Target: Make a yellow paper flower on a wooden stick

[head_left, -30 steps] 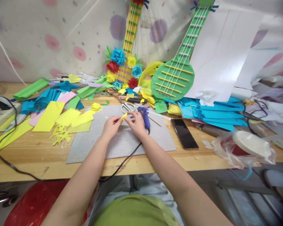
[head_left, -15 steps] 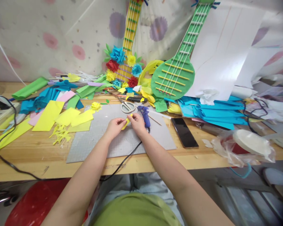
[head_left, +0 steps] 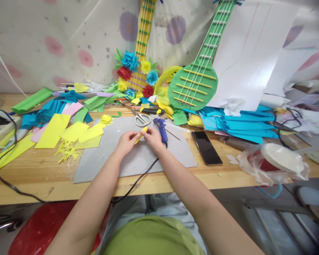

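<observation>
Taking the yellow paper piece (head_left: pixel 141 135) as the dial's centre, a black cable (head_left: pixel 138 180) crosses the front edge of the counter (head_left: pixel 55 187) at six o'clock. The grey mat (head_left: pixel 95 163) lies under the hands. Left hand (head_left: pixel 127 142) and right hand (head_left: pixel 152 139) meet above it, fingertips pinching that piece between them. Toward three o'clock rests a dark phone (head_left: pixel 206 148); at nine, yellow paper sheets (head_left: pixel 52 131). A blue glue gun (head_left: pixel 162 130) sits around two, near the right hand. Scissors (head_left: pixel 144 122) lie at twelve, a yellow paper flower (head_left: pixel 106 119) at ten. Farthest, a green instrument model (head_left: pixel 192 86) leans between one and two, and a yellow one (head_left: pixel 143 35) stands at twelve.
</observation>
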A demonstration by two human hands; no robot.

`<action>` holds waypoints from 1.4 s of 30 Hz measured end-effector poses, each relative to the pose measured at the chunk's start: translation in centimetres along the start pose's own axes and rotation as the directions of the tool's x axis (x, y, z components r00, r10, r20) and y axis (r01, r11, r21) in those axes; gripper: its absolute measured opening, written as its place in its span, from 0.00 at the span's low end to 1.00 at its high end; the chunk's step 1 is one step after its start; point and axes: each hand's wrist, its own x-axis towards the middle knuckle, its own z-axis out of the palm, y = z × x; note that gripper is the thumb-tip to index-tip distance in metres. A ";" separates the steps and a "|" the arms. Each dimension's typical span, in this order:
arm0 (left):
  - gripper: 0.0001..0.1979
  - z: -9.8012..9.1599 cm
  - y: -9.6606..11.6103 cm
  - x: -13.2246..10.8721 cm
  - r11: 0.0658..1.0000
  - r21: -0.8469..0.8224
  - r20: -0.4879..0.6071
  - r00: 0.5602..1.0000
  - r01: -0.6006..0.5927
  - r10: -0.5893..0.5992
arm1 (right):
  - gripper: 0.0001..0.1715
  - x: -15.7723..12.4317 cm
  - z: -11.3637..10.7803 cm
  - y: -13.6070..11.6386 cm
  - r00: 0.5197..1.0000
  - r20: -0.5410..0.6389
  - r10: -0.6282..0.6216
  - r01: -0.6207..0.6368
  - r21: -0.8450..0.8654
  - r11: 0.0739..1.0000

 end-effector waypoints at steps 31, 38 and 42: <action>0.18 -1.3 0.5 0.2 0.982 -0.137 -0.034 0.991 0.127 -0.132 | 0.19 0.1 -0.2 -0.1 0.986 -0.103 0.134 -0.103 0.262 0.960; 0.18 -2.8 0.4 0.2 0.992 -0.006 0.026 0.992 0.126 -0.126 | 0.17 -0.1 0.1 0.0 0.984 -0.135 0.119 -0.081 0.254 0.964; 0.24 -3.7 0.9 -0.4 0.980 -0.042 0.189 0.965 0.195 -0.184 | 0.17 -0.2 0.0 -0.1 0.989 -0.091 0.115 -0.093 0.212 0.973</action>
